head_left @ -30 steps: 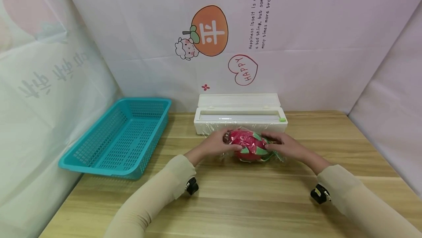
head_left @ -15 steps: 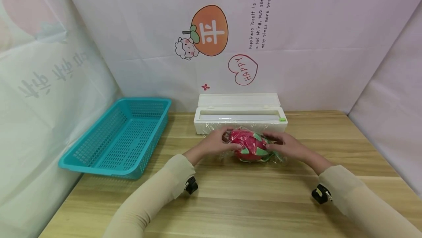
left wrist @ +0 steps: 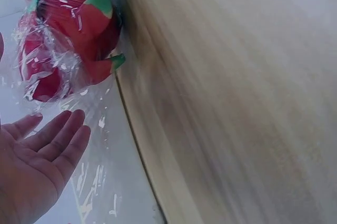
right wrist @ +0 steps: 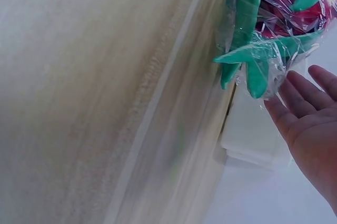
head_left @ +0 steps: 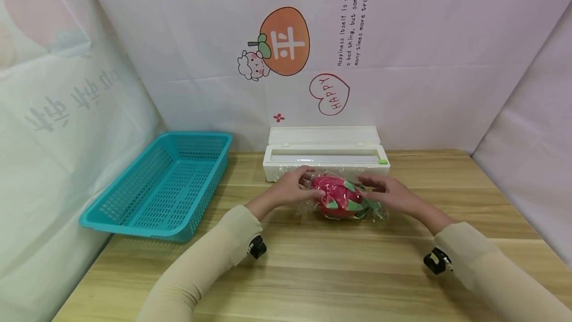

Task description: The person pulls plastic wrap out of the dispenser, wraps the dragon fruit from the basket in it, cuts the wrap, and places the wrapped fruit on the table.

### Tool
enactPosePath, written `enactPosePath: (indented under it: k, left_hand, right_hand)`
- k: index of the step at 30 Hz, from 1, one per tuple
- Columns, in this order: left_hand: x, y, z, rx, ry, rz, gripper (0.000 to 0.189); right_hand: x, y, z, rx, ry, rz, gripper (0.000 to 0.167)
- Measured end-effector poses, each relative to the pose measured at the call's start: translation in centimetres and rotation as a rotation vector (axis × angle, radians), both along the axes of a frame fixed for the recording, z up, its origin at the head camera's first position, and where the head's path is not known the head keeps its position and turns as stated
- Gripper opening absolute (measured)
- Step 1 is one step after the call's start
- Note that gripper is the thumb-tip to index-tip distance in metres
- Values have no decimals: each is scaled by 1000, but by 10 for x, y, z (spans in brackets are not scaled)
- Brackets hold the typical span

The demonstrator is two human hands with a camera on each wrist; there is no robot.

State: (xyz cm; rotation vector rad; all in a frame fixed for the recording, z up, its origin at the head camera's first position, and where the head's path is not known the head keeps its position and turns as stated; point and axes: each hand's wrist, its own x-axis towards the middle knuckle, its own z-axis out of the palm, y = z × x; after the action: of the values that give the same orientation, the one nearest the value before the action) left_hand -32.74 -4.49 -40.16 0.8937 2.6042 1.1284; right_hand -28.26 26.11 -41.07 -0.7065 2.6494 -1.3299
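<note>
A red dragon fruit [head_left: 339,198] with green scales lies on the wooden table, wrapped in clear cling film [left wrist: 97,134] that crinkles loosely at both ends. My left hand [head_left: 286,189] is at its left end, fingers spread and relaxed; the left wrist view shows the palm turned up with a small gap to the fruit. At the other end, my right hand [head_left: 391,194] has its fingers straight. In the right wrist view those fingertips [right wrist: 274,105] come right up to the film around the green scale tips [right wrist: 257,79]. Neither hand grips the fruit.
Directly behind the fruit stands a white cling film box [head_left: 346,169], lid [head_left: 323,136] raised, with a green slider [head_left: 383,161] at its right. A turquoise perforated basket [head_left: 203,203] sits at the left. Printed white sheeting [head_left: 201,103] encloses the back and sides.
My left hand has loosened and drawn slightly left off the fruit. My right hand has eased a little to the right. The fruit stays in about the same place.
</note>
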Motion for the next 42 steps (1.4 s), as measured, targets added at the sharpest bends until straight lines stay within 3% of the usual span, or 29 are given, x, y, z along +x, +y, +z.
enactPosePath:
  k: [13, 21, 35, 42]
  left_hand:
    - [-2, 1, 20, -4, 56, -3, 77]
    - [-1, 8, 28, -16, 89, -12, 82]
    - [3, 24, 25, -187, 178, -107, 83]
    - [5, 31, 25, -192, 201, -97, 84]
  right_hand:
    - [2, 6, 8, -28, 39, -31, 53]
    - [2, 11, 10, -26, 93, -138, 49]
    - [0, 21, 11, -41, 109, -220, 46]
    - [0, 23, 8, -52, 97, -238, 45]
